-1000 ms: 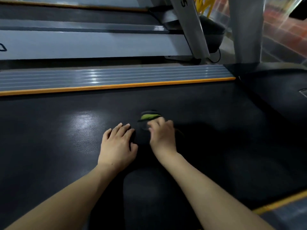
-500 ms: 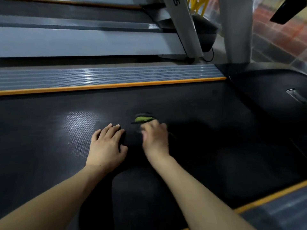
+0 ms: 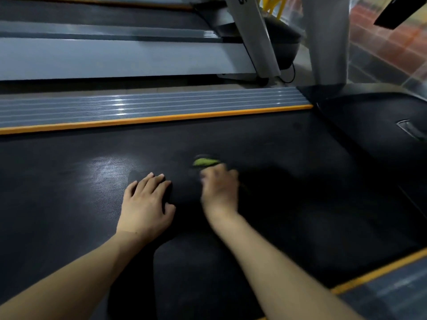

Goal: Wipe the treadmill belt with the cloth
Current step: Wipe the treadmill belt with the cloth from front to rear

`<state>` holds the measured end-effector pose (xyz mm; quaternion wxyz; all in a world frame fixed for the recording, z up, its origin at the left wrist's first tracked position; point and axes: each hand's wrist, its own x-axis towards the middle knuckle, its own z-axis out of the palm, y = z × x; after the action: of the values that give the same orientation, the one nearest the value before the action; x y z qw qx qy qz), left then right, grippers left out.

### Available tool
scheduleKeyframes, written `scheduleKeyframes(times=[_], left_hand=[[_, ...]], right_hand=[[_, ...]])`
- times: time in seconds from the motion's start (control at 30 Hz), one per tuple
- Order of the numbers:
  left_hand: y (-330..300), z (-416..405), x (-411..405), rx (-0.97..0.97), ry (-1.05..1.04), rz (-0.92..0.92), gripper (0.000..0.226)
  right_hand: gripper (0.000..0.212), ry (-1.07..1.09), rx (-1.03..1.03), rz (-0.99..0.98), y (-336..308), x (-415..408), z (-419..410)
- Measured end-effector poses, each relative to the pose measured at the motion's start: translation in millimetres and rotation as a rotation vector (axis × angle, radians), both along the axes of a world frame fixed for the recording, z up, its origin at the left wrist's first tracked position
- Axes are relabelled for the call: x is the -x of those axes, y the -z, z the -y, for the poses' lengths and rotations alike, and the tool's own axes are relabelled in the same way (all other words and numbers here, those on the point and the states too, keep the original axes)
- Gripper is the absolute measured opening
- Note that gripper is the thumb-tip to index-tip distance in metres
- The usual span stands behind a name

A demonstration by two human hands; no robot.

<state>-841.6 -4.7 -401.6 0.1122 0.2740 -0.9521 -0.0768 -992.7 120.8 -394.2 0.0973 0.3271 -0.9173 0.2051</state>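
Note:
The black textured treadmill belt [image 3: 69,192] fills most of the view. My right hand [image 3: 219,190] presses a dark cloth with a green patch [image 3: 204,161] onto the belt near its middle; the hand is motion-blurred and most of the cloth is hidden beneath it. My left hand [image 3: 145,204] lies flat on the belt just to the left, fingers spread, holding nothing.
A grey ribbed side rail [image 3: 150,105] with an orange edge strip [image 3: 150,120] borders the belt's far side. Another orange strip [image 3: 379,269] runs at the lower right. The black motor cover [image 3: 369,125] and a grey upright post [image 3: 328,38] stand at the right.
My right hand and the cloth have slid slightly along the belt, and the hand is blurred now. My left hand stays planted on the belt. The camera view has shifted a little.

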Motion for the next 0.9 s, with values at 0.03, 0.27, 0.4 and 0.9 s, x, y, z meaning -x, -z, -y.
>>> scheduleKeyframes(times=[0.03, 0.27, 0.4, 0.9], left_hand=[[0, 1, 0, -0.001, 0.002, 0.001, 0.065], [-2, -1, 0, -0.014, -0.009, 0.008, 0.064], [-2, -1, 0, -0.018, -0.011, 0.018, 0.063], [-3, -1, 1, -0.023, -0.004, 0.017, 0.063]], right_hand=[[0.015, -0.122, 0.014, 0.013, 3, -16, 3], [0.02, 0.174, -0.06, -0.055, 1, 109, -82], [0.018, 0.384, -0.065, 0.001, -8, 85, -60], [0.018, 0.363, -0.14, -0.043, -1, 67, -68]])
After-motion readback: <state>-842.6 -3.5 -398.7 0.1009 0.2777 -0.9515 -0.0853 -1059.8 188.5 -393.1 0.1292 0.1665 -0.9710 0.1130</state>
